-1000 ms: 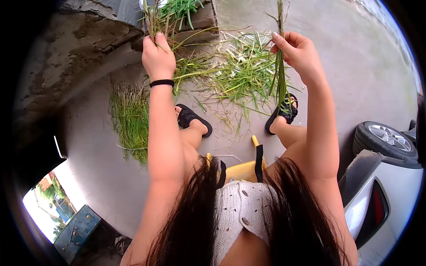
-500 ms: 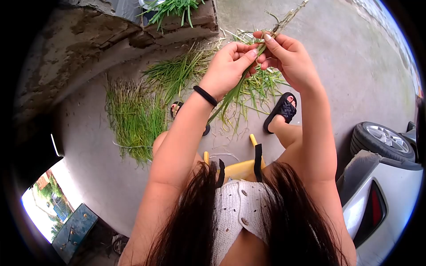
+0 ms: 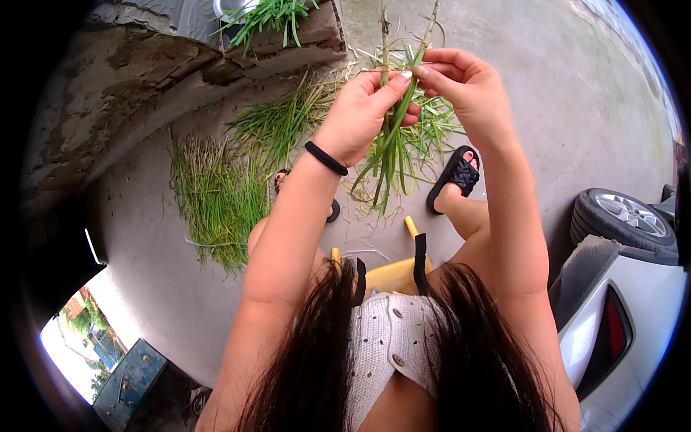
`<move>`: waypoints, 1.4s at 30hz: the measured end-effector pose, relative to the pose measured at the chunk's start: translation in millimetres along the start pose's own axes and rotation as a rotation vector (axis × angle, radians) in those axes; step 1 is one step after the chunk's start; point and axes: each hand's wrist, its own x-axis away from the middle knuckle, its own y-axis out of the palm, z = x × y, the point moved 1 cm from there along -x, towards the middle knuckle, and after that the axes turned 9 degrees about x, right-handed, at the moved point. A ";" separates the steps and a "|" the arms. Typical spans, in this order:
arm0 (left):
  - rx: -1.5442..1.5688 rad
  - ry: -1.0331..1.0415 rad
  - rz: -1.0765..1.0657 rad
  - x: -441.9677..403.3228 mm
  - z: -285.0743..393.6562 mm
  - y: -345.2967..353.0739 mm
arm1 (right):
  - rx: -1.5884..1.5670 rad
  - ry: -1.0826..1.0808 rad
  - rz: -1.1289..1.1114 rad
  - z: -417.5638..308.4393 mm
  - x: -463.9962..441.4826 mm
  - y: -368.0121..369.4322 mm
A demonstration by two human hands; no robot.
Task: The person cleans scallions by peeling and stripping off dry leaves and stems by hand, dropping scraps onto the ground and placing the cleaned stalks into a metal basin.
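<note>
My left hand [image 3: 363,111] pinches a few green chives [image 3: 390,155], with their pale root ends pointing up and away and the leaves hanging down. Close beside it, my right hand [image 3: 466,90] has its thumb and fingers closed on the upper part of a second stalk, whose thin stem rises past the fingertips. The two hands nearly touch. Beneath them, loose chive leaves and pale trimmings [image 3: 439,126] lie scattered on the floor. To the left is a large pile of chives [image 3: 216,191], with a smaller heap [image 3: 284,119] beside it.
At the upper left, more chives [image 3: 268,20] lie on a rough ledge [image 3: 288,59] by a white container. My feet in black sandals [image 3: 457,178] flank the trimmings. A yellow stool [image 3: 396,275] is under me. At right are a car wheel [image 3: 625,216] and a silver car part [image 3: 640,288].
The chives have separated into two stalks, one by each hand, where before they were together. My left hand has shifted slightly left and the leaves now hang more straight down.
</note>
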 end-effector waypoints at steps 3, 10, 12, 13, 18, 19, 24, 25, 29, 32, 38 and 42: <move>-0.033 0.029 0.039 -1.9 -5.1 -6.3 | 0.041 -0.002 -0.047 0.5 0.8 1.4; -0.282 0.195 0.203 -4.0 -4.2 -9.9 | 0.095 0.007 -0.065 2.0 1.0 -2.2; -0.235 0.209 0.206 -5.7 -1.5 -15.1 | 0.116 0.014 -0.083 2.2 1.2 -3.5; -0.234 0.225 0.230 -6.2 0.4 -15.6 | 0.130 0.009 -0.096 1.8 2.0 -3.4; 0.004 0.265 0.279 -6.5 9.3 -16.9 | 0.195 0.023 -0.203 0.2 5.0 -2.8; 0.093 0.255 0.273 -7.2 11.5 -19.2 | 0.200 0.039 -0.233 -1.1 5.2 -2.3; 0.452 0.459 0.261 -7.3 32.8 -45.7 | 0.267 0.056 -0.280 -1.8 8.5 -6.7; 0.480 0.533 0.324 -7.2 39.0 -55.4 | 0.287 0.052 -0.280 -0.1 8.3 -9.3; 0.095 0.759 0.577 -3.9 53.5 -73.7 | 0.301 0.062 -0.236 -2.1 8.3 -12.5; -0.347 0.536 0.483 -15.9 32.8 -62.0 | 0.176 0.048 -0.168 -1.4 6.2 -9.0; -1.014 0.926 0.541 -7.5 15.5 -16.6 | 0.122 0.047 -0.007 0.5 4.8 -7.0; -0.595 0.287 0.219 -3.4 5.1 -1.5 | 0.097 0.054 -0.002 0.5 5.2 -4.3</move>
